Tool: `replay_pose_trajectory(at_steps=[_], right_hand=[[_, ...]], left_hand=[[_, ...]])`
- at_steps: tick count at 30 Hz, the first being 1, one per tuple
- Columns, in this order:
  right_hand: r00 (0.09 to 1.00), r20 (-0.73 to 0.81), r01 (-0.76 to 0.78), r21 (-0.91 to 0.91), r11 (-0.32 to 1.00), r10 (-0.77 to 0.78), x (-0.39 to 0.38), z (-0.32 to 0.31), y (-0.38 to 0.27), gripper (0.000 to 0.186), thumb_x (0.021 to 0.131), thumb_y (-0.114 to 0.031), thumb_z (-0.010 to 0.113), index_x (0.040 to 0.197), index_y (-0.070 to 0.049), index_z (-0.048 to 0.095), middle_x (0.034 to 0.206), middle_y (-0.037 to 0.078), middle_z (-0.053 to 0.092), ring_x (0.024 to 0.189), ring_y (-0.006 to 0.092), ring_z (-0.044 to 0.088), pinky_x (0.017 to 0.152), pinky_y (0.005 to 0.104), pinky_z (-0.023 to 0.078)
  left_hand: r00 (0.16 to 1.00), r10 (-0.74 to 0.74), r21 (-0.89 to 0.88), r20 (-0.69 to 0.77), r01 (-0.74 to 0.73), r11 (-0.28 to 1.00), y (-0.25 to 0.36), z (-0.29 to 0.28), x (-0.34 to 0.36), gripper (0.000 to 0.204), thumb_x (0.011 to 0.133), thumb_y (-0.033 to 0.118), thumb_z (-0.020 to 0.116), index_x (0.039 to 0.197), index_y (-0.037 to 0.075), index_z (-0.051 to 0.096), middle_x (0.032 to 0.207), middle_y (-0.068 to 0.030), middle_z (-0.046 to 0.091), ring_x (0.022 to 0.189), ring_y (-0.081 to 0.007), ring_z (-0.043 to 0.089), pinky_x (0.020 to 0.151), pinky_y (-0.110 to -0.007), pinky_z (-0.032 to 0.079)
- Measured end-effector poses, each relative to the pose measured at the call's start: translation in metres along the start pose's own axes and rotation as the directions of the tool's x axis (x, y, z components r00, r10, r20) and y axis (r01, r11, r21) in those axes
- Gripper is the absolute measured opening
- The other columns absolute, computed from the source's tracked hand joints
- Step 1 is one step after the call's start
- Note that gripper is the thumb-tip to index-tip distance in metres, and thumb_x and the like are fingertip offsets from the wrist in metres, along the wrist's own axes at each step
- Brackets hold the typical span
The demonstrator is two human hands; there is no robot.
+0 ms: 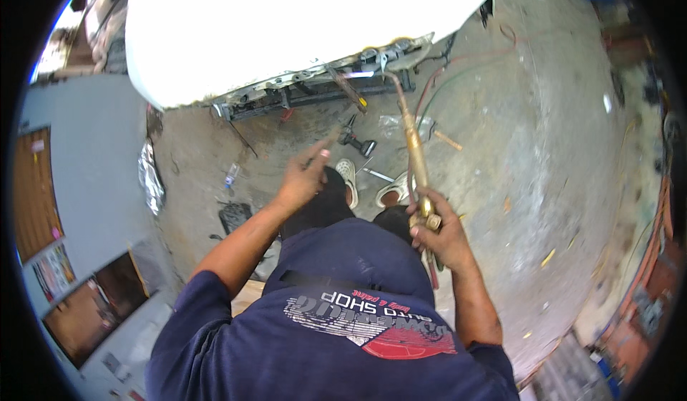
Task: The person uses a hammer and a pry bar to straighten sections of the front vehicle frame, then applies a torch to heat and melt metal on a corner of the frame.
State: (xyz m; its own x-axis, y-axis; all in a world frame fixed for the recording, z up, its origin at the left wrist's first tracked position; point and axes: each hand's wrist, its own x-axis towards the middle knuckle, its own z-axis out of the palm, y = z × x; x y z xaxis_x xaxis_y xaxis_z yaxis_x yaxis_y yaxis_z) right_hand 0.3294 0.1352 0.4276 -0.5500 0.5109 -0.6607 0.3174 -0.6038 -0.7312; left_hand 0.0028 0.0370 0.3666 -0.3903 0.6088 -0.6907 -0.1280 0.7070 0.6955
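My right hand (438, 238) is closed around the handle of a brass gas torch (415, 147). Its long neck reaches up and away to the dark, rusty lower edge (315, 89) of a white car body (300, 21). A pale flame (358, 75) shows at the bent tip, against that edge. My left hand (304, 177) is raised in front of my knee, fingers apart and pointing toward the car, with nothing visible in it. My feet in light sandals (348, 175) stand below the torch.
Red and green hoses (429, 89) trail over the concrete floor to the right. A dark hand tool (356, 139) and a small bottle (231, 174) lie near my feet. A crumpled shiny sheet (150, 179) sits by the grey wall at left. Clutter lines the right edge.
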Motion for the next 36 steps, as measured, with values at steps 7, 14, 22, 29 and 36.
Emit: replay_pose_trajectory(at_steps=[7, 14, 22, 29, 36], right_hand=[[0.969, -0.234, 0.101, 0.098, 0.990, -0.075, 0.020, 0.057, 0.040, 0.058, 0.102, -0.002, 0.075, 0.156, -0.014, 0.058, 0.123, 0.006, 0.065, 0.077, 0.0117, 0.069, 0.067, 0.0275, 0.060], [0.953, -0.299, 0.023, 0.224, 0.974, 0.046, 0.037, 0.163, 0.046, 0.056, 0.103, -0.003, 0.074, 0.156, -0.013, 0.061, 0.121, 0.003, 0.065, 0.076, 0.0098, 0.066, 0.066, 0.0261, 0.059], [0.927, -0.368, 0.119, 0.110, 0.987, -0.071, 0.052, 0.215, 0.034, 0.055, 0.101, -0.002, 0.076, 0.154, -0.013, 0.064, 0.119, 0.004, 0.065, 0.076, 0.0112, 0.065, 0.069, 0.0276, 0.060], [0.889, -0.433, 0.151, -0.026, 0.988, -0.148, 0.071, 0.237, 0.025, 0.052, 0.102, -0.003, 0.075, 0.152, -0.012, 0.066, 0.116, 0.006, 0.065, 0.076, 0.0131, 0.066, 0.070, 0.0304, 0.060], [0.887, -0.438, 0.068, -0.192, 0.979, -0.147, 0.071, 0.243, 0.011, 0.052, 0.101, -0.006, 0.076, 0.151, -0.014, 0.067, 0.109, 0.006, 0.068, 0.077, 0.0149, 0.068, 0.072, 0.0329, 0.059]], left_hand=[[0.969, 0.244, 0.342, -0.020, -0.223, 0.913, 0.031, -0.093, 0.039, 0.041, 0.117, 0.028, 0.064, 0.154, 0.013, 0.070, 0.090, -0.0014, 0.072, 0.068, -0.0079, 0.065, 0.058, -0.026, 0.050], [0.945, 0.254, 0.549, 0.205, -0.326, 0.770, 0.072, -0.146, 0.121, 0.048, 0.116, 0.028, 0.066, 0.151, -0.004, 0.067, 0.101, -0.0098, 0.080, 0.072, -0.0118, 0.073, 0.060, -0.027, 0.053], [0.930, 0.293, 0.540, 0.221, -0.367, 0.758, 0.085, -0.151, 0.151, 0.039, 0.114, 0.023, 0.066, 0.143, -0.002, 0.073, 0.092, -0.0114, 0.080, 0.075, -0.0156, 0.078, 0.063, -0.032, 0.057], [0.920, 0.297, 0.596, 0.256, -0.392, 0.701, 0.085, -0.147, 0.175, 0.037, 0.112, 0.024, 0.067, 0.136, -0.004, 0.077, 0.085, -0.0125, 0.079, 0.075, -0.0182, 0.081, 0.064, -0.033, 0.059], [0.933, 0.247, 0.497, 0.263, -0.351, 0.794, 0.084, -0.147, 0.180, 0.037, 0.113, 0.024, 0.067, 0.132, -0.006, 0.076, 0.105, -0.0130, 0.081, 0.079, -0.0183, 0.081, 0.061, -0.030, 0.057]])
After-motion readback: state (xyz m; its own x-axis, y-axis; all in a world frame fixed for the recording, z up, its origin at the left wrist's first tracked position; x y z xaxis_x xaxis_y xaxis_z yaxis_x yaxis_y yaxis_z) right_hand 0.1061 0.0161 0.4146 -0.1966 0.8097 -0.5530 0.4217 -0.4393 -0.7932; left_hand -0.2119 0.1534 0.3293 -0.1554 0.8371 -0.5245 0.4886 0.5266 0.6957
